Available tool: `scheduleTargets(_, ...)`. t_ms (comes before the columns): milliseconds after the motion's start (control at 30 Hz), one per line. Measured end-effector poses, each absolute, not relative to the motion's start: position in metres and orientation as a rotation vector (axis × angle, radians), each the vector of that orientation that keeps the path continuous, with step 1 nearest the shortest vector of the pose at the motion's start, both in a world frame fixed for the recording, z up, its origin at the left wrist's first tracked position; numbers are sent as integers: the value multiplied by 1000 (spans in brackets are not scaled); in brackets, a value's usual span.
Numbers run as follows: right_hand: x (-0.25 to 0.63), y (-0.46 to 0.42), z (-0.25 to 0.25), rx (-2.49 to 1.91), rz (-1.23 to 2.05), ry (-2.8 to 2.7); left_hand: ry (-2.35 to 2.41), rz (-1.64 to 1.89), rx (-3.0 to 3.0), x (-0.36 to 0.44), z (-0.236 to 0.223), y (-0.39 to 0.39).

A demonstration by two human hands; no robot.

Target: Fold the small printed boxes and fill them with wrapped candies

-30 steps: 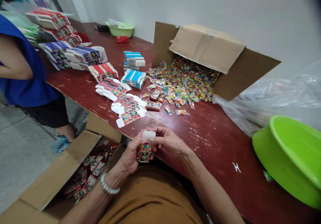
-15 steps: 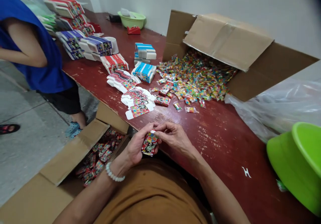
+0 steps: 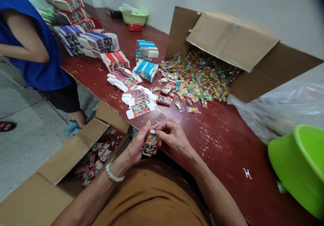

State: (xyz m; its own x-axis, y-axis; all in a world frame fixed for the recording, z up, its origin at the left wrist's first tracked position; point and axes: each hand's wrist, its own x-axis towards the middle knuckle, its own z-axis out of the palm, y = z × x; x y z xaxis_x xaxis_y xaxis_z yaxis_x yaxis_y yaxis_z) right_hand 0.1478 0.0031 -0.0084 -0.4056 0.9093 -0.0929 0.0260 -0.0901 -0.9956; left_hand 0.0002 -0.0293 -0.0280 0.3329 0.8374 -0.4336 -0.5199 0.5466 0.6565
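Nearest, above a brown shirt (image 3: 152,192), a small printed box (image 3: 150,145) sits between two bare hands at the table edge. The left hand (image 3: 133,149) is curled closed around its side, seemingly to steady it with the printed face up. The right hand (image 3: 174,139) is nearly closed, thumb and fingers pinching the white flap at the top, which probably needs a fingertip grip.

Below the edge, at left, an open cardboard box (image 3: 73,153) holds many red packs (image 3: 102,151), within easy reach, it seems. On the dark red table (image 3: 215,128), flat cartons (image 3: 141,102) lie fanned, likely so single ones lift off easily. Beyond them are banded blue cartons (image 3: 146,71). Wrapped candies (image 3: 202,81) spill from a big carton (image 3: 234,44) tipped on its side, perhaps to keep them handy. At right is a green tub (image 3: 298,165).

Farther left stands a person in blue (image 3: 32,47), near stacked purple cartons (image 3: 97,43). A pale green basin (image 3: 135,18) is by the wall.
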Motion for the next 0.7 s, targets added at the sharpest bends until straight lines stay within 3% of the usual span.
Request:
scheduleTargets(467, 150, 4, -13, -1041, 1675, -1478, 929, 898, 481, -3, -35, -29)
scheduleTargets(700, 145, -9, -18, -981, 1351, -1744, 906, 951, 312, -3, -30, -22)
